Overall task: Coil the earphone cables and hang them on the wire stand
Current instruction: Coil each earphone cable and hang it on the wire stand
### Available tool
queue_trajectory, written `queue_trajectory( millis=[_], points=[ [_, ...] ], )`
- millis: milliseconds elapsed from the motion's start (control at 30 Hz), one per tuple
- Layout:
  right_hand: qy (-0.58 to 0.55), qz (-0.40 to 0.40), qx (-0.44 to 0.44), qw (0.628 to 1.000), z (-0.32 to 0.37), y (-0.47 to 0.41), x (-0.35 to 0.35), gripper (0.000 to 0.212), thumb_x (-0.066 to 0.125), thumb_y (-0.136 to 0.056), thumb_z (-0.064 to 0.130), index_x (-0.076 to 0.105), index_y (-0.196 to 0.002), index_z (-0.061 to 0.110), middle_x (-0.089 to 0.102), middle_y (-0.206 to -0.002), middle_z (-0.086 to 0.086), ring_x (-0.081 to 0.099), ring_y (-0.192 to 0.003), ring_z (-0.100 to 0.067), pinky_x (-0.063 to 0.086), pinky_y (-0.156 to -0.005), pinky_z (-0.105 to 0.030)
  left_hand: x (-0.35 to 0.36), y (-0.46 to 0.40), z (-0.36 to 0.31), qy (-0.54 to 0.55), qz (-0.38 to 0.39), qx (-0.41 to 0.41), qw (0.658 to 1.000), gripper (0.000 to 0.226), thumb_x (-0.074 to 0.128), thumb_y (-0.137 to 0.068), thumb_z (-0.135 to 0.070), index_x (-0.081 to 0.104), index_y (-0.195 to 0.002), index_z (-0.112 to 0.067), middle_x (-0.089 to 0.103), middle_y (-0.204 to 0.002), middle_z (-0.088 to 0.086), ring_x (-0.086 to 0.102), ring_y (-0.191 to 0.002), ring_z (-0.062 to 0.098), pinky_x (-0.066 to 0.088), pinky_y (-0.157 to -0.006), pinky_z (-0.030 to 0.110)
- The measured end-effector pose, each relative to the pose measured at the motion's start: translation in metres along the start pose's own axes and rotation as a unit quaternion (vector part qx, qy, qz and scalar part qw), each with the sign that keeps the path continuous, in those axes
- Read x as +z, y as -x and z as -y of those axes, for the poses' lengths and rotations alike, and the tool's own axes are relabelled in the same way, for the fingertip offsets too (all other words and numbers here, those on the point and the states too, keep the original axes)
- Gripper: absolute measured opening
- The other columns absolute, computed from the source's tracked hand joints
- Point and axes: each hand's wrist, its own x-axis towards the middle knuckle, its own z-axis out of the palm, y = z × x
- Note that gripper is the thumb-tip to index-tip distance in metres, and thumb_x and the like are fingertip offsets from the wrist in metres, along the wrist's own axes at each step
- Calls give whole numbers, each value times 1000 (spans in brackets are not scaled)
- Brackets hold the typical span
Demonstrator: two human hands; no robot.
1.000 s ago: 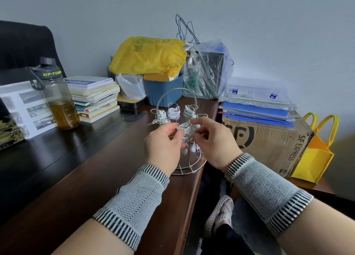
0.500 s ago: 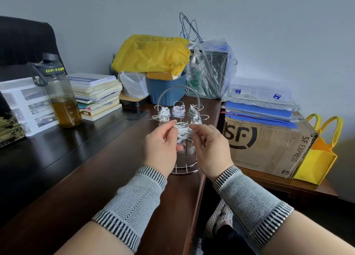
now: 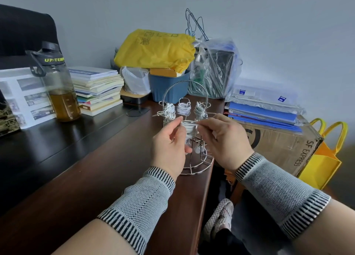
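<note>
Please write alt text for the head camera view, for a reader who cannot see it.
Both hands, left hand and right hand, pinch a white coiled earphone cable at a wire stand on a dark desk; three coils already hang behind.

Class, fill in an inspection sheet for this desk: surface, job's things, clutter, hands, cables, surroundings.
Surface: dark wood desk, stand near its right edge.
Job's things: wire stand upright; three coils hung at the back, a fourth coil between the hands.
Clutter: bottle, books, yellow bag, blue tub.
Hands: left hand and right hand pinch the fourth coil.
Cables: earbuds dangle inside the stand.
Surroundings: box, tote, grey wall.
</note>
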Motion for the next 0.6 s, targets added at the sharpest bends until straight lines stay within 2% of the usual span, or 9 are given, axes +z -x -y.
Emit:
queue_trajectory(
  millis=[133, 233, 333, 400, 467, 600],
  points=[
    [-50, -11, 20, 999, -4, 0, 2, 16, 61, -86, 25, 75, -91, 17, 61, -77, 6, 55, -67, -4, 41, -64, -7, -1, -2, -1, 7, 5, 2, 1000, 22, 56, -97, -14, 61, -112, -30, 67, -91, 1, 55, -45, 2, 55, -54, 25],
    [-71, -15, 26, 997, -6, 2, 3, 10, 66, -86, 18, 75, -91, 16, 64, -78, 1, 57, -70, -5, 43, -67, -9, 0, -2, -4, 29, -2, -4, 1000, 16, 57, -96, -9, 63, -102, -22, 66, -82, -3, 52, -43, 1, 49, -47, 17],
    [-82, -17, 34, 996, -7, 3, 3, 10, 68, -85, 14, 75, -92, 14, 61, -77, 6, 55, -71, 6, 40, -68, -2, 3, -3, -4, 43, -18, -12, 999, 19, 61, -93, -7, 63, -92, -25, 69, -81, -4, 53, -44, 1, 51, -48, 18],
    [-90, -13, 40, 995, -7, 4, 4, 11, 67, -85, 15, 75, -92, 13, 57, -75, 14, 53, -72, 12, 38, -69, 1, 3, -3, -4, 47, -24, -14, 998, 17, 62, -92, -7, 64, -93, -23, 69, -81, -5, 54, -45, 2, 52, -48, 19],
    [-104, -4, 53, 993, -8, 3, 3, 10, 68, -86, 14, 75, -92, 14, 56, -76, 20, 55, -73, 10, 38, -69, 0, 3, -2, -5, 56, -24, -15, 998, 15, 62, -92, -5, 65, -97, -19, 69, -80, -6, 54, -45, 1, 52, -48, 18],
    [-109, 10, 61, 992, -10, 4, 2, 8, 70, -86, 13, 76, -91, 15, 64, -77, 12, 59, -74, -5, 42, -66, -5, 4, -2, -6, 68, -22, -19, 997, 16, 62, -92, -4, 66, -105, -12, 69, -84, -2, 54, -44, 1, 50, -47, 15]
  ],
)
